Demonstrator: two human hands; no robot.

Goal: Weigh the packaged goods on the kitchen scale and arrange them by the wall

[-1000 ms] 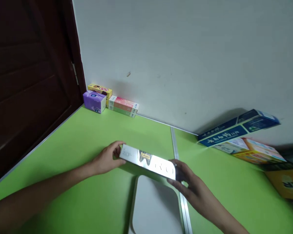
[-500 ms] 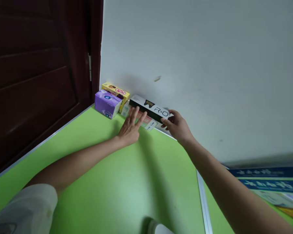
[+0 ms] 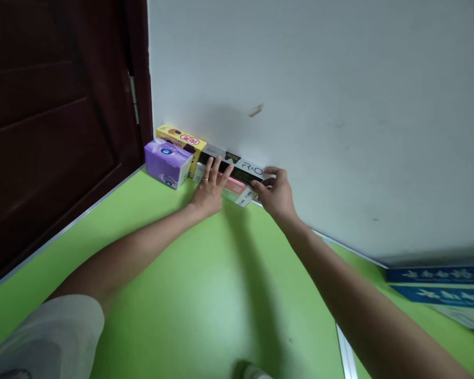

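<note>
A long black-and-white box (image 3: 237,168) lettered "R&O" lies along the wall on top of a flatter box (image 3: 237,188) with pink and green panels. My right hand (image 3: 275,190) grips the right end of the long box between thumb and fingers. Against its dark front side rest the spread fingers of my left hand (image 3: 210,184), with a ring on one finger. The left end of the long box meets a yellow box (image 3: 198,142). In front of the yellow box sits a purple tissue pack (image 3: 168,162).
A dark red door (image 3: 55,131) stands at the left, meeting the pale wall (image 3: 319,95). Green board (image 3: 174,273) covers the surface below, with a pale strip (image 3: 345,350) across it. Blue boxes (image 3: 446,296) lie along the wall at the right. A shoe (image 3: 256,372) shows at the bottom.
The long box has come down and back against the wall, its left end now meeting the yellow box. Both hands moved with it; my right hand still holds its end.
</note>
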